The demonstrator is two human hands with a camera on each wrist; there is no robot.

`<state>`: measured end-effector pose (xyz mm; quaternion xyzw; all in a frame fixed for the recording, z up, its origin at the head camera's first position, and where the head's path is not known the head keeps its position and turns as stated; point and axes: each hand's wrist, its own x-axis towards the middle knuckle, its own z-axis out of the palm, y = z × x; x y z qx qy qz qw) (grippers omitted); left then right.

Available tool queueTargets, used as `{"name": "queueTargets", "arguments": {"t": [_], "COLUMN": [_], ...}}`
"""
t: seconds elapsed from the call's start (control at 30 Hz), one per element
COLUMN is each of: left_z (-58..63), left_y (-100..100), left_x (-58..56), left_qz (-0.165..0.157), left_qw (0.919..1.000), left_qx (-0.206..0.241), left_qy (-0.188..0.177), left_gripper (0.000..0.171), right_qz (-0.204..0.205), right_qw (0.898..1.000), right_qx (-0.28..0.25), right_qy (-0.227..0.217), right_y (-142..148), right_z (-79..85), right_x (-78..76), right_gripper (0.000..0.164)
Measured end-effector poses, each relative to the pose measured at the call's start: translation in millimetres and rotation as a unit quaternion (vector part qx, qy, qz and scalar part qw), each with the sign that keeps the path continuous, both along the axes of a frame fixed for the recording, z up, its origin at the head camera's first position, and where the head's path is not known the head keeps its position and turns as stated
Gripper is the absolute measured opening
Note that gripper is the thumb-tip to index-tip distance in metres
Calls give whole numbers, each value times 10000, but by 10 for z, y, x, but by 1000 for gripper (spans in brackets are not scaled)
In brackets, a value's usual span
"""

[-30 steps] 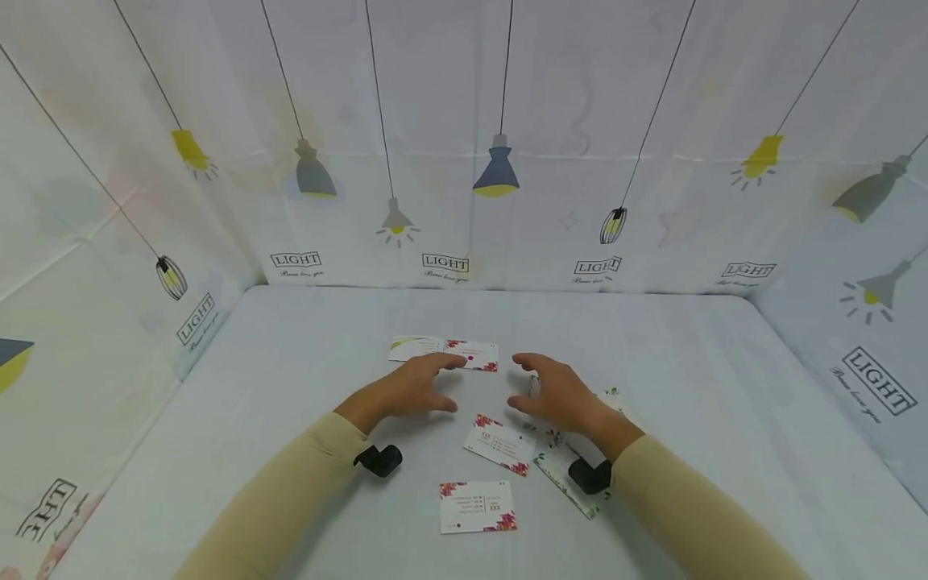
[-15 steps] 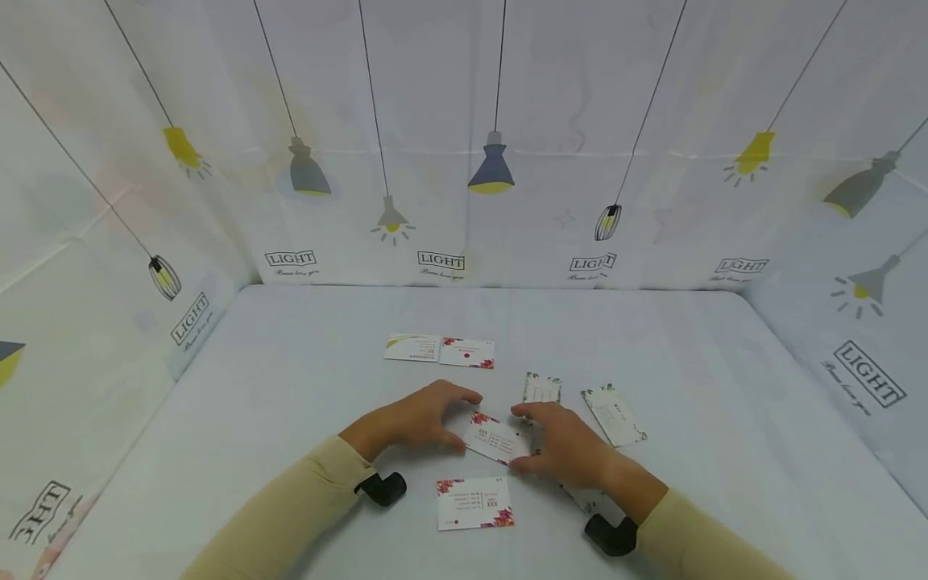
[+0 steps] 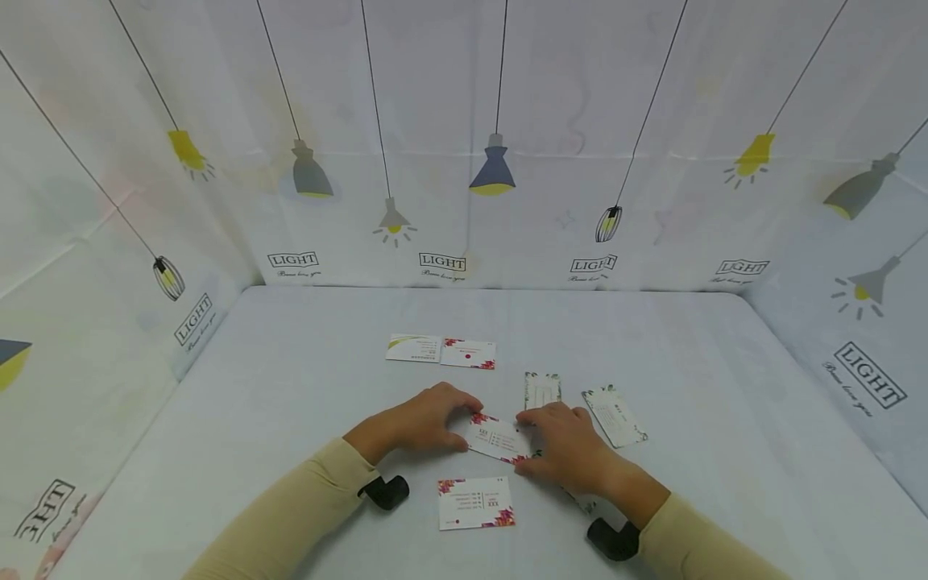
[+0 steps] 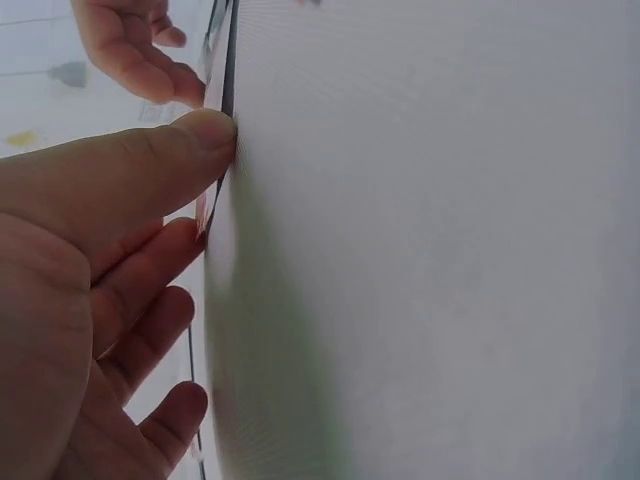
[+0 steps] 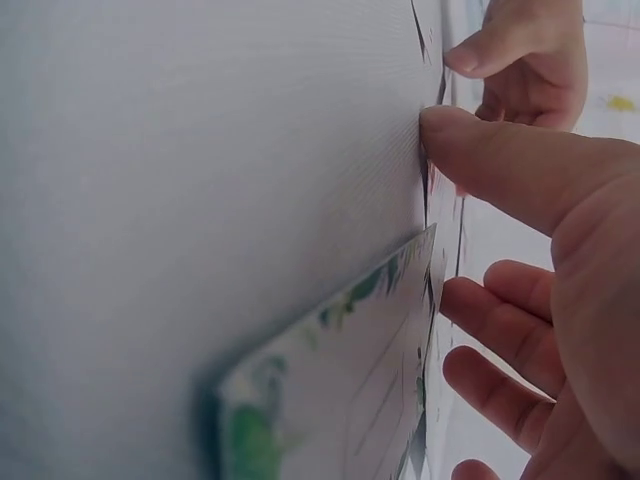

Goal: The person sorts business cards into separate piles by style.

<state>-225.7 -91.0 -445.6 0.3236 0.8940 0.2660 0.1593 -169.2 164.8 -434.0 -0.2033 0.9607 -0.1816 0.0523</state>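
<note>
A white business card with red floral corners (image 3: 499, 440) lies tilted between my two hands in the head view. My left hand (image 3: 424, 416) pinches its left end, thumb at the near edge and index finger at the far edge. On the right end, my right hand (image 3: 569, 449) holds it the same way, thumb (image 5: 490, 155) low at the table. The left wrist view shows the left thumb (image 4: 180, 150) right at the card's edge. Partly hidden beneath my right hand is a green-leaf card (image 5: 340, 390). A matching red floral card (image 3: 475, 503) lies flat nearer to me.
Farther back, a yellow-striped card (image 3: 413, 348) and another red floral card (image 3: 468, 354) lie side by side. Two leaf-bordered cards, one upright (image 3: 541, 387) and one slanted (image 3: 615, 416), lie beyond my right hand. Printed cloth walls (image 3: 536, 225) enclose the white table (image 3: 304, 338).
Both hands have come down and toward me from above the rear cards to the tilted floral card's ends. Over the last half second the card has shifted very slightly right.
</note>
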Motion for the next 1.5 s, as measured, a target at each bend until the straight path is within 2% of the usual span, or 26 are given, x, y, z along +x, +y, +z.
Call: {"name": "queueTargets", "arguments": {"t": [0.3, 0.57, 0.67, 0.8, 0.93, 1.17, 1.5], "left_z": [7, 26, 68, 132, 180, 198, 199], "left_y": [-30, -59, -61, -62, -76, -98, -143], "left_x": [27, -29, -71, -151, -242, -420, -658], "left_qz": [235, 468, 514, 560, 751, 908, 1165], "left_qw": [9995, 9988, 9980, 9958, 9926, 9837, 9789], "left_qx": [185, 30, -61, -177, -305, -676, -1000], "left_qy": [-88, 149, 355, 707, 904, 1398, 1345], "left_gripper": [49, 48, 48, 47, 47, 45, 45], "right_qz": [109, 137, 148, 129, 129, 177, 227], "right_qw": [9999, 9986, 9979, 9975, 9976, 9981, 9975], "right_qx": [-76, -182, -242, -215, -153, 100, 433], "right_qy": [104, 479, 586, 657, 663, 581, 513], "right_y": [23, 7, -7, -39, -85, -164, -307], "right_z": [-35, -62, -45, -6, 40, 105, 95], "right_x": [-19, -144, -207, -326, -475, -728, -1009], "right_gripper": [60, 56, 54, 54, 55, 56, 55]}}
